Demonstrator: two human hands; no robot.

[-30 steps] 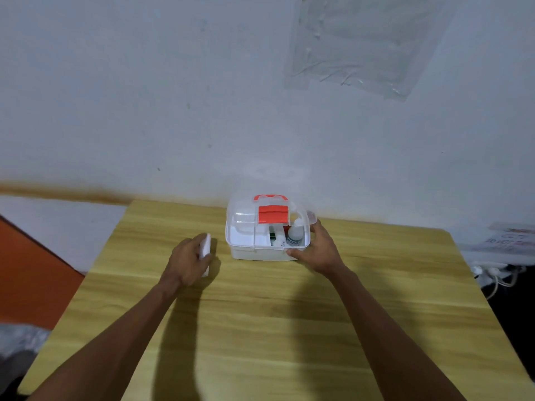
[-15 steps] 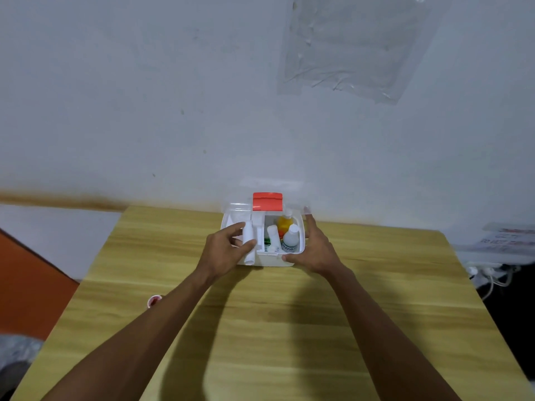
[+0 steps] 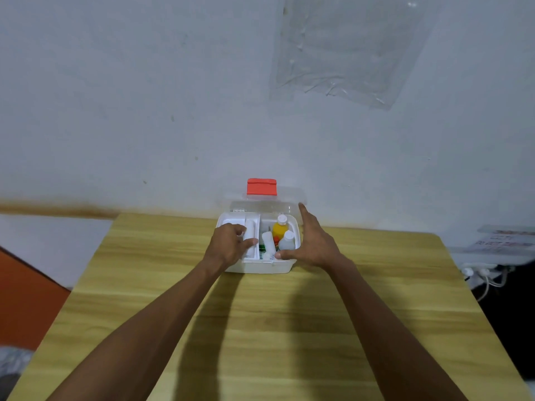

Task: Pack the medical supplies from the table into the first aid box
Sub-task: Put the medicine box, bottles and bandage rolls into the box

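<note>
One first aid box, one table, two hands, two bottles, two white tubes

Wood-grain table top, smooth with a soft sheen. White plastic first aid box, kinda matt, with a clear plastic lid and red plastic latch; smooth white tube and plastic bottles inside. Dull, slightly rough painted wall, plus a crinkly, glossy clear plastic sheet.

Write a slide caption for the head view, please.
Left hand holds a white item inside the open first aid box; right hand braces its side.
</note>
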